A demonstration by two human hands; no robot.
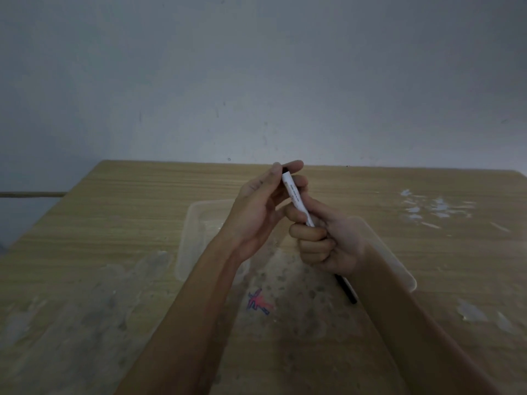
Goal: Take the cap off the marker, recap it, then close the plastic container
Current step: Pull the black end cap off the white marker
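A white marker point(295, 196) stands tilted above the table, held between both hands. My left hand point(256, 212) pinches its black top end point(285, 168) with thumb and fingertips. Lower down, my right hand point(328, 240) is wrapped in a fist around the barrel. A black end point(346, 289) sticks out below that fist. I cannot tell which end is the cap. Under the hands lies a clear plastic container point(186, 238), open, partly hidden by my arms. A clear flat piece point(399, 266), likely its lid, shows beneath my right forearm.
The wooden table point(114, 212) is stained with pale patches and a red-and-blue scribble point(258, 303) near the front. Shiny smears point(433, 209) mark the far right. A grey wall point(256, 81) stands right behind the table's far edge.
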